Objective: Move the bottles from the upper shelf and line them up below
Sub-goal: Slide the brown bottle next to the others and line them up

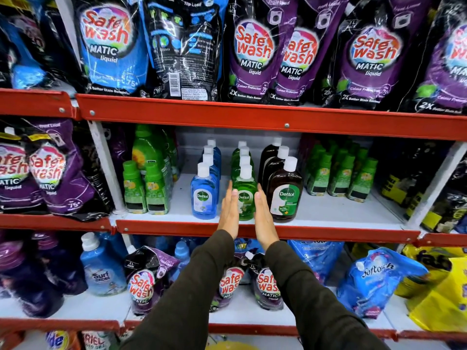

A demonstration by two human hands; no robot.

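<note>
The front green plastic Dettol bottle with a white cap (244,195) stands upright at the front edge of the white middle shelf (328,213), heading a row of like green bottles. Both hands are flat with straight fingers, palms facing each other: the left hand (229,213) lies against the bottle's left side, the right hand (263,218) against its right. Just beside it on the left runs a row of blue Dettol bottles (204,195), on the right a row of brown Dettol bottles (285,195). Small green-capped bottles (341,173) stand farther right.
</note>
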